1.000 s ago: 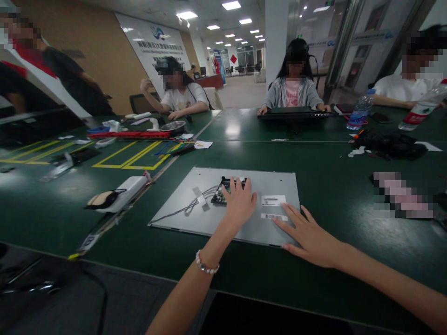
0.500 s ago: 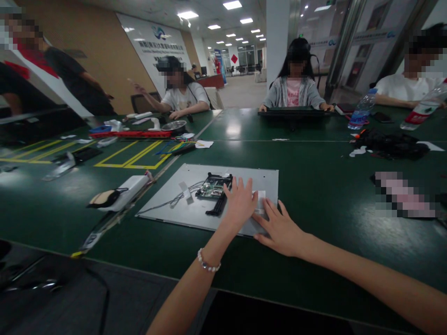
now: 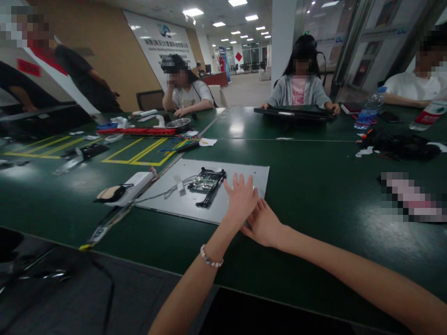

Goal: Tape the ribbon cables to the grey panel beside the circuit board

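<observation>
A flat grey metal panel [image 3: 167, 207] lies on the green table. On it sits a green circuit board [image 3: 204, 182] in a black bracket [image 3: 209, 195], with grey cables [image 3: 171, 190] taped down by a pale strip [image 3: 179, 184]. My left hand [image 3: 240, 200], a beaded bracelet on its wrist, rests over the panel's right part with fingers spread. Against its right side lies my right hand [image 3: 263, 224], thumb stretched out near the front edge; its fingertips are partly behind my left hand. Neither hand visibly grips anything.
A white power strip [image 3: 134, 186] with a beige-and-black item [image 3: 111, 194] on it stands left of the panel. Farther right are a dark cable bundle [image 3: 398, 144] and a water bottle [image 3: 370, 109]. Across the table a person holds a black screen [image 3: 295, 114].
The panel has slid left across the table, with both hands moving along. My right hand has come closer to my left and partly behind it. The view has shifted slightly.
</observation>
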### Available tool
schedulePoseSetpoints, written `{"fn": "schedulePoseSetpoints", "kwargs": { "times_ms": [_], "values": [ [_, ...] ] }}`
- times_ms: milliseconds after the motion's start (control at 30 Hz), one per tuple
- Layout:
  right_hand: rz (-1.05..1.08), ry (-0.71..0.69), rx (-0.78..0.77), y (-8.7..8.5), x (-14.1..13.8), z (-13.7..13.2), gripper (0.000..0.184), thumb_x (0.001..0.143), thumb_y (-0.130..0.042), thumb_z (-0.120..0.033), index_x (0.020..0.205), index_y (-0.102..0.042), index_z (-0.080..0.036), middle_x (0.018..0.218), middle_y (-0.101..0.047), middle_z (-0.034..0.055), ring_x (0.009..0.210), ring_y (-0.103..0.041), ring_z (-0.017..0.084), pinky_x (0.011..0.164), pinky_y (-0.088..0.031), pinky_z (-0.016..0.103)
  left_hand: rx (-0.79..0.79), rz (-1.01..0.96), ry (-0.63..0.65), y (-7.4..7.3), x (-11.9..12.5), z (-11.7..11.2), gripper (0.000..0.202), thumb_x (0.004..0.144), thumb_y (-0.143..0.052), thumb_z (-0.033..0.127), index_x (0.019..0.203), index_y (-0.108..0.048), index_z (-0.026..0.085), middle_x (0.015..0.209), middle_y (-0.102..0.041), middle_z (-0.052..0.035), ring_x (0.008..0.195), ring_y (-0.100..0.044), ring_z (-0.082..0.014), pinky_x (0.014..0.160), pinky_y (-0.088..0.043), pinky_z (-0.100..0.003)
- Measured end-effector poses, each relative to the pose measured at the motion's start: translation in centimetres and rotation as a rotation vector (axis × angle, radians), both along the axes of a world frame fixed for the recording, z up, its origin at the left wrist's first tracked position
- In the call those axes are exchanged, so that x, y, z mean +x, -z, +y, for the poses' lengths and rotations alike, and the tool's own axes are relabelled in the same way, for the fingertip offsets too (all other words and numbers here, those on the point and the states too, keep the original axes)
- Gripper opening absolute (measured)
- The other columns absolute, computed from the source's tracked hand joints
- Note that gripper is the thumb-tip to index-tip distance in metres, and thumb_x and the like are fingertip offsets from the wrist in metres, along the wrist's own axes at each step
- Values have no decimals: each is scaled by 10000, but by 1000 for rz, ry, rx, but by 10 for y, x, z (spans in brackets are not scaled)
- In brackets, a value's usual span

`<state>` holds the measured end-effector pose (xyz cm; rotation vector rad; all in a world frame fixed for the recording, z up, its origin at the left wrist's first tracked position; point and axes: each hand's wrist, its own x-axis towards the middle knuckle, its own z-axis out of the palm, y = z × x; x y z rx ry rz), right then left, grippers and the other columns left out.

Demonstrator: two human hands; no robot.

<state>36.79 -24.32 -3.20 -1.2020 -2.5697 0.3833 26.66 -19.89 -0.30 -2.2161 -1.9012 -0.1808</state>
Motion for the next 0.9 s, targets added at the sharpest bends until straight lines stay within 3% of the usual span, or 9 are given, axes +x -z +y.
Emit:
{"fn": "schedulePoseSetpoints", "kwargs": {
  "times_ms": [133,300,500,667,767,900],
  "values": [
    [6,3,15,2,-4,0,719,938,-440,-473,1440,-381,39,1540,-276,267,1453,-80,413,1160,-101,536,2,2,6,3,1,-1,468,963,-354,317,1389,-482,170,1469,-424,-170,1430,-239,-338,1118,-122,-637],
    [62,31,16,2,0,0,677,922,-447,-525,1434,-434,-82,1593,-186,199,1457,-81,400,1152,-151,528,-8,3,-32,1,-11,10,479,956,-365,329,1401,-461,180,1504,-377,-159,1440,-205,-337,1104,-148,-651],
    [65,47,-69,1,4,0,672,943,-389,-568,1492,-346,-184,1618,-112,160,1467,-71,365,1147,-149,522,-57,14,-253,-9,-66,31,536,924,-396,356,1399,-449,113,1535,-300,-197,1439,-180,-371,1063,-204,-686],
    [43,44,-90,0,5,0,698,943,-355,-593,1508,-317,-184,1620,-96,160,1470,-35,359,1151,-131,521,-185,37,-333,2,-116,42,651,915,-380,472,1457,-375,112,1563,-229,-199,1442,-156,-382,1058,-205,-687],
    [44,45,-93,-1,6,0,705,944,-334,-602,1504,-329,-174,1616,-102,175,1468,-41,366,1152,-130,518,-236,-11,-351,12,-131,55,649,926,-336,478,1484,-336,149,1578,-192,-187,1437,-182,-380,1061,-210,-676],
    [48,38,-84,-2,7,0,704,948,-333,-593,1498,-342,-154,1613,-119,179,1468,-49,360,1158,-115,509,-188,-68,-361,19,-135,77,620,930,-337,436,1469,-348,129,1565,-214,-205,1423,-216,-381,1075,-248,-618]
  ]
}}
